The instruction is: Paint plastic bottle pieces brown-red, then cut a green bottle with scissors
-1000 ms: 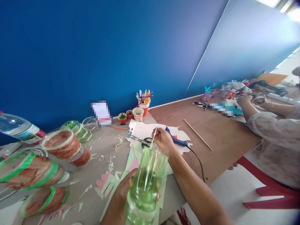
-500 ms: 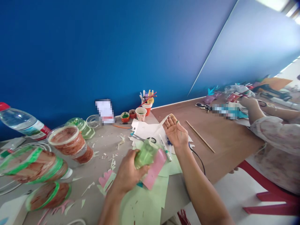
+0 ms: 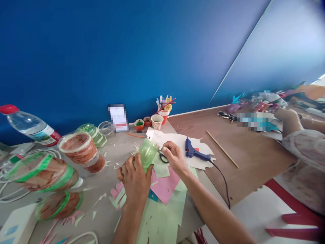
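Note:
My left hand [image 3: 135, 176] is wrapped round a translucent green plastic cup [image 3: 148, 153], held tilted above the papers. Close to the cup's right side, my right hand [image 3: 175, 157] has its thumb and forefinger pinched together; whatever they hold is too small or hidden to name. Scissors [image 3: 164, 158] with black handles lie just left of that hand, their blades partly covered by the cup. A blue glue gun [image 3: 195, 150] rests on white cut paper [image 3: 203, 162] to the right. Beneath my hands are pink paper [image 3: 166, 184] and light green sheets [image 3: 162, 220].
Brown-coated plastic cups [image 3: 78, 149], a water bottle [image 3: 33, 125] and paper scraps occupy the left side. A cup of brushes [image 3: 164, 113] and paint pots [image 3: 139, 124] stand by the blue wall. A wooden stick [image 3: 222, 149] lies rightward. Another person's arm [image 3: 291, 122] is far right.
My right hand has turned from an open palm to a pinch and moved left to the cup, uncovering the glue gun. My left hand has raised the cup, leaving the pink paper below.

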A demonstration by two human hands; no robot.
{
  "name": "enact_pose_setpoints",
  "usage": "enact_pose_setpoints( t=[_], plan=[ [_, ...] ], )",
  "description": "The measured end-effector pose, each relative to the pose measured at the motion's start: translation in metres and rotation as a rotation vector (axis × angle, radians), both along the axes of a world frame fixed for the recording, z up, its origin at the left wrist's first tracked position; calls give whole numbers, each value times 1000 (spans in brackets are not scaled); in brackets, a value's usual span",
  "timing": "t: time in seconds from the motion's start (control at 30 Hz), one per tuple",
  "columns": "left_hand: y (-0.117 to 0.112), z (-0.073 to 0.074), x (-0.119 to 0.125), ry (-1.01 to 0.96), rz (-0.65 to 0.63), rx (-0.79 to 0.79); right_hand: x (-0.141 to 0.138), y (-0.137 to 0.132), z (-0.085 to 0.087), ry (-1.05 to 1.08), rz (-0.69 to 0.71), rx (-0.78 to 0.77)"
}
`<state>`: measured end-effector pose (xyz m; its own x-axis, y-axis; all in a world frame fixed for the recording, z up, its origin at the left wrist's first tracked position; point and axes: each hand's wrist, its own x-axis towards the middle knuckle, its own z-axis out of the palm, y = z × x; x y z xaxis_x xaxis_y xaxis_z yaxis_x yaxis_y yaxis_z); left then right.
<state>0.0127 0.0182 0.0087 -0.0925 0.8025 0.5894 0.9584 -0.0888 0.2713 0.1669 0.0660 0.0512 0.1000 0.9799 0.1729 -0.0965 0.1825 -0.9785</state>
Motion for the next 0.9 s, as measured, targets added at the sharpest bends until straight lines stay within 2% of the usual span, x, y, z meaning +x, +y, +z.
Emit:
enact_pose_setpoints(
  t=[0.1, 0.2, 0.3, 0.4, 0.57, 0.63, 0.77, 0.9],
  plan=[
    [-2, -4, 5, 21, -45, -27, -3, -2, 2, -97, -73, 2],
    [-3, -4, 8, 58, -71, -37, 0, 2, -2, -88, -114, -61],
    [-1, -5, 8, 70, -78, -42, -1, 4, -11, 45, -76, -128],
    [3, -5, 6, -4, -65, -80, -6, 5, -16, 288, -31, -160],
    [8, 4, 10, -344, -38, -274, -5, 9, -10, 681, 4, -203],
    [8, 10, 12, -494, -44, -332, -3, 9, -8, 763, 39, -204],
    [7, 18, 12, -798, -95, -347, -3, 8, -8, 886, 92, -222],
    [7, 17, 7, -1276, -199, -456, 13, 13, -4, 991, 43, -282]
  ],
)
